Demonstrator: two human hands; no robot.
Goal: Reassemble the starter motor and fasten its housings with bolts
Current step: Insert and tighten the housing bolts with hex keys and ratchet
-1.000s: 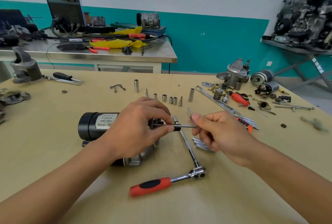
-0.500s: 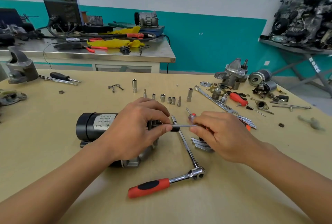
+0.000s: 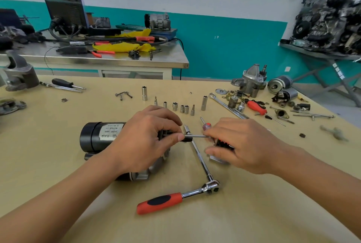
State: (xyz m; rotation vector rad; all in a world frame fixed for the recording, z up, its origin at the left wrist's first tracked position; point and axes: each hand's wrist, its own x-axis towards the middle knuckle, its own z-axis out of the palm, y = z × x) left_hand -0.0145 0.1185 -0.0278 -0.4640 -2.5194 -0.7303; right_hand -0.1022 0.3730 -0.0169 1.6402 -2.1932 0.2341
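Observation:
The black starter motor [image 3: 97, 137] with a white label lies on its side on the wooden table [image 3: 48, 164]. My left hand [image 3: 144, 141] covers its silver housing end. Thumb and forefinger pinch a thin steel rod [image 3: 197, 136] at a small black piece by the housing. The rod runs right to the fingertips of my right hand [image 3: 248, 145]. That hand curls over a black-and-red hex key set [image 3: 222, 144], thumb on its near side. A ratchet [image 3: 162, 201] with a red handle and long extension lies in front.
A row of small sockets and bits [image 3: 183, 108] stands behind my hands. Another starter housing [image 3: 251, 80], a red screwdriver [image 3: 256, 107], a long wrench and loose parts fill the right. A metal casting [image 3: 19, 75] sits far left. A steel bench stands behind.
My right hand has dropped down and right, from pinching the rod's end in the air to closing over the hex key set. My left hand keeps its pinch at the motor.

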